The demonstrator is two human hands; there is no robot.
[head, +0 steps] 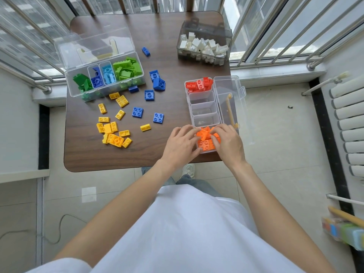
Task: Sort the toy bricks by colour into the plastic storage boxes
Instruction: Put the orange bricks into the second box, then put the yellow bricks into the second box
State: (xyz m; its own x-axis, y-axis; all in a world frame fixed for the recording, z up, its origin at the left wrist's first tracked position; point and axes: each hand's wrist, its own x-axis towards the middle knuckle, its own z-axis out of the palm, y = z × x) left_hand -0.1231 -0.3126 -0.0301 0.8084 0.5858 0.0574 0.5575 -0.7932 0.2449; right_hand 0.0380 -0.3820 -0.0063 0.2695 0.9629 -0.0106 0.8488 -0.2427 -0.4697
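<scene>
Low and right of centre in the frame, the left hand (180,143) and the right hand (226,140) are brought together over the nearest compartment of the clear plastic divided storage box (216,99), where a heap of orange toy bricks (205,139) is being settled. The fingers of both hands are seen loosely curved and slightly spread, their tips resting on the orange pile; whether any single brick is pinched cannot be told, since the fingertips are partly hidden among the bricks. The step is best done by pressing the heap down gently and evenly, so that no brick is left riding over the low divider into the empty compartment beyond. The red toy bricks (200,85) at the far end of the same box are best left undisturbed, and the box is probably light enough to slide near the table edge, so it is wisely steadied with one hand. To the left of centre, the loose yellow toy bricks (113,133) and the scattered blue toy bricks (148,94) are still waiting on the dark wooden table (169,62). Toward the upper left, a second clear compartment box (137,78) of green and blue bricks is seen, and at the upper right a smoky box of white bricks (203,49).
</scene>
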